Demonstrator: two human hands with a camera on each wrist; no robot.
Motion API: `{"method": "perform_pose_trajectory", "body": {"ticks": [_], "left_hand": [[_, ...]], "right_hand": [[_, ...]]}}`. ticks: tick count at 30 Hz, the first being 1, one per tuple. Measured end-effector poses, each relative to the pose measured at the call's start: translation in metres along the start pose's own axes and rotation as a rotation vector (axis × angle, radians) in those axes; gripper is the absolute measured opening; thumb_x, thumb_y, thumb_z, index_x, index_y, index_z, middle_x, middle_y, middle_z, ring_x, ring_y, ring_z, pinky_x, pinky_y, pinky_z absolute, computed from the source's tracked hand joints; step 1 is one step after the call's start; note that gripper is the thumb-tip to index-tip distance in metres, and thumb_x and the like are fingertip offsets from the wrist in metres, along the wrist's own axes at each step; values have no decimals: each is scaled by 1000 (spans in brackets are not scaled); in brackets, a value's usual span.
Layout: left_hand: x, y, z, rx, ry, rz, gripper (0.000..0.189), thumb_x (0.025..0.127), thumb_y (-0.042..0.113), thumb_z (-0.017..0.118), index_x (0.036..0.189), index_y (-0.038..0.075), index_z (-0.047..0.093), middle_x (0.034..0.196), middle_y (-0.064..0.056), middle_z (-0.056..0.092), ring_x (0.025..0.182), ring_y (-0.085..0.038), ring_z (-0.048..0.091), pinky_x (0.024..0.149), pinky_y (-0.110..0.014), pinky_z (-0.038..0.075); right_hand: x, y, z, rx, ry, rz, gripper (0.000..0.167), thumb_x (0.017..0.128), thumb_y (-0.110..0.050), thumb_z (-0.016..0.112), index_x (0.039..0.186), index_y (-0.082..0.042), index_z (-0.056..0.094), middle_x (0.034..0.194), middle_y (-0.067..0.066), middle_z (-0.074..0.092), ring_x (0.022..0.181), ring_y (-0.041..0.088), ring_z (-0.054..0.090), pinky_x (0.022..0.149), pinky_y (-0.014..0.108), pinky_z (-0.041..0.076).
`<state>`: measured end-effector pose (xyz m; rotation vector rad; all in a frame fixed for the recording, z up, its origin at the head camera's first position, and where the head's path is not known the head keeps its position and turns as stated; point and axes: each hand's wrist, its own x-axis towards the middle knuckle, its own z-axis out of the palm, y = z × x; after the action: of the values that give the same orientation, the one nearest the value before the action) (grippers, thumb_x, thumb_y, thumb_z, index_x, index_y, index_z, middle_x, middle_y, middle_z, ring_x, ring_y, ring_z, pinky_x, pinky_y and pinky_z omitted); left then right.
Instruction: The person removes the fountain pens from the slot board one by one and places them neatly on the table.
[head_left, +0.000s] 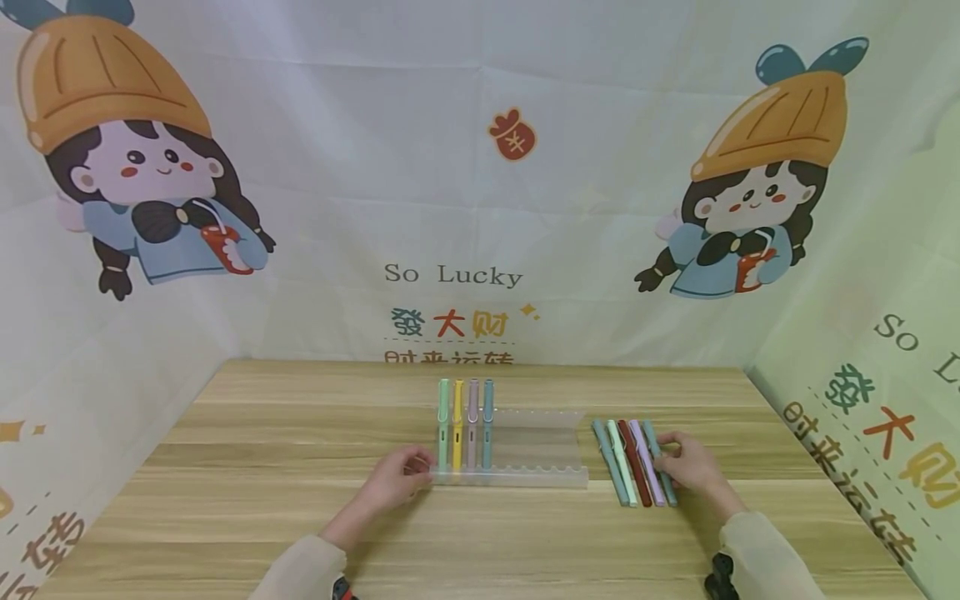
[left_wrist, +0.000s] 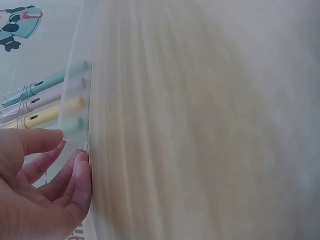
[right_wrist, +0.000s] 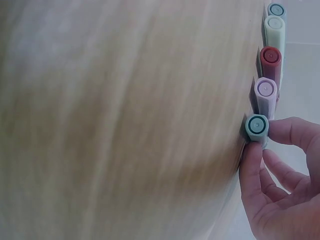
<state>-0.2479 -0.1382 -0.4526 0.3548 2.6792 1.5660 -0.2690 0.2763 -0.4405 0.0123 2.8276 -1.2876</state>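
The left hand (head_left: 397,477) pinches the clear rack (head_left: 536,478) at its near left corner. The right hand (head_left: 693,467) grips the rightmost teal pen (right_wrist: 257,125).

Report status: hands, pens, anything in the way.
Left hand holds clear rack by its left end. Right hand pinches rightmost teal pen. Four pens racked, four others on table. No obstruction visible toward rack.

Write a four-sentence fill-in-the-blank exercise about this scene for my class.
1. The rack holds ____ upright pens.
2. Loose pens beside it number ____.
3. The middle loose pen is ____.
4. The hand at the loose pens is the person's ____ one.
Missing words: four; five; red; right.
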Motion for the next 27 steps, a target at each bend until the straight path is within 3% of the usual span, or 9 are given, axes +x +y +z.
{"method": "perform_pose_trajectory", "body": {"ticks": [14,19,24,27], "left_hand": [[0,0,0,18,3,-1,12,78,-4,59,90,-3,56,79,-8,55,73,-21,53,54,-30,47],[1,-1,0,22,4,3,12,78,-5,58,90,-3,56,78,-8,55,73,-21,53,54,-30,47],[1,-1,0,21,1,4,13,78,-5,58,90,-4,56,79,-8,55,73,-21,53,54,-30,47],[1,0,0,17,-3,0,13,79,-5,58,91,-4,56,79,-8,55,72,-20,52,53,-30,47]], "right_hand": [[2,3,2,22,16,6,36,82,-6,52,111,12,44,88,22,55,68,21,56,55,32,49],[0,-1,4,18,95,-20,33,84,-8,50,112,10,47,87,19,53,66,21,54,53,31,48],[-1,-14,10,-49,216,-117,28,82,-9,54,105,8,55,85,16,58,73,27,56,55,30,46],[-2,-24,14,-41,227,-145,27,82,-8,55,104,7,56,84,15,59,74,27,57,56,29,46]]}}
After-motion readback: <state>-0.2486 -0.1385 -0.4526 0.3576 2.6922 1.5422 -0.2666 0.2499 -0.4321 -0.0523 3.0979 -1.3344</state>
